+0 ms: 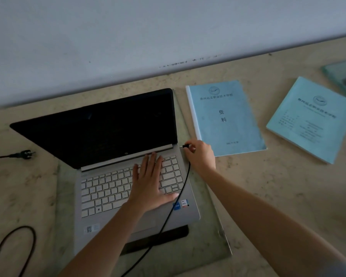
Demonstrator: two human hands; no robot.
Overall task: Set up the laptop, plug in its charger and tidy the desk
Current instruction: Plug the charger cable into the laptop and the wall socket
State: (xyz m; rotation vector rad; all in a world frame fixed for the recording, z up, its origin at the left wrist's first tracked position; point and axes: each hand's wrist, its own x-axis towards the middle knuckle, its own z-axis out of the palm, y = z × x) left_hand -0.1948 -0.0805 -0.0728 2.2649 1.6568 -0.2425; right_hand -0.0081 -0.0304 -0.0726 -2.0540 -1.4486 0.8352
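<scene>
A silver laptop [108, 198] stands open on a glass sheet [212, 236], its screen [100, 126] dark. My left hand [150, 184] lies flat on the right half of the keyboard, fingers apart. My right hand [200, 154] pinches the black charger plug [186, 145], whose tip is just beside the laptop's right edge near the hinge. The charger cable [178, 196] runs from it down over the laptop's right side to the bottom of the view.
A black mains plug [26, 153] lies at the left, with a cable loop [14, 248] at the lower left. Two light blue booklets [226, 118] [312, 118] lie to the right of the laptop. A glass object [344, 76] sits far right. A white wall runs behind.
</scene>
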